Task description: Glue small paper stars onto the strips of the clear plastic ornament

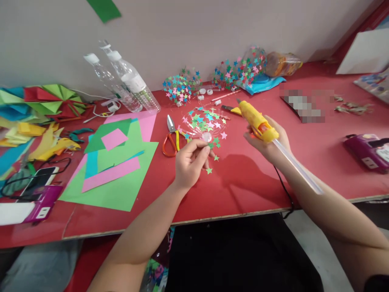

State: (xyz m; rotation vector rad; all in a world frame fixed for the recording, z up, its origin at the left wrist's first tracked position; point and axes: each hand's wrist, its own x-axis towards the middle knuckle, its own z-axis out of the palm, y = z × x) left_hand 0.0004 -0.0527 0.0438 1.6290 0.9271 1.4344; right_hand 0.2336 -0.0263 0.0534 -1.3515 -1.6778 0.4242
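Note:
My right hand (270,140) is wrapped around a yellow hot glue gun (253,117), its nozzle pointing up and left. A long clear glue stick (299,166) juts from the gun's back end over my forearm. My left hand (193,162) is closed, thumb and forefinger pinched at the near side of a clear plastic piece with spread strips (207,137). Green, pink and blue paper stars (209,117) cover those strips, and several green stars hang by my fingers. Pliers with red and yellow handles (170,138) lie left of the piece; a yellow-handled cutter (235,110) lies beyond it.
Coloured paper sheets (121,178) and two plastic bottles (130,81) are on the left. Star-covered balls (178,89) line the wall beside a blue packet (263,83) and a jar (282,64). Purple power blocks (367,152) sit at both sides. The gun's black cord (284,186) crosses the table edge.

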